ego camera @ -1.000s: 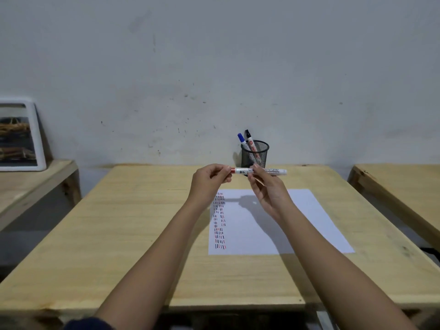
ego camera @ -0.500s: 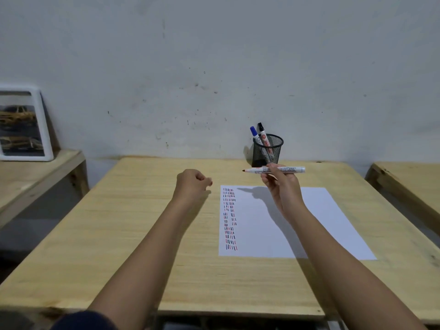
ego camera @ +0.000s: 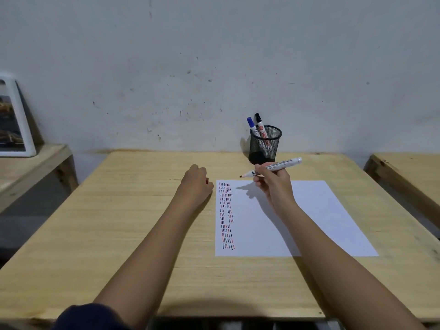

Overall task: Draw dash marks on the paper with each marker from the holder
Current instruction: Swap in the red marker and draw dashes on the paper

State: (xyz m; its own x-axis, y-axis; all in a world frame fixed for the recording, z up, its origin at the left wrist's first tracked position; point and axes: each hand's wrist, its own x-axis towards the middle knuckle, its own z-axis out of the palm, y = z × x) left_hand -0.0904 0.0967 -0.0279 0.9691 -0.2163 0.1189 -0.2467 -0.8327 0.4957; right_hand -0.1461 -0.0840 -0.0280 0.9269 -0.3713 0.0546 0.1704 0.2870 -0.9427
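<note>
My right hand holds an uncapped white marker with a red tip, level above the top of the white paper, tip pointing left. Columns of red, blue and black dashes run down the paper's left edge. My left hand rests as a fist on the table just left of the paper; a bit of red, the marker's cap, shows at its fingers. A black mesh holder behind the paper holds a blue-capped marker and a black-capped marker.
The wooden table stands against a grey wall. A lower wooden bench on the left carries a white-framed picture. Another wooden table stands at the right.
My left hand pulled the red cap off the marker and dropped to the table left of the paper. My right hand kept the marker and tilted its tip down toward the paper.
</note>
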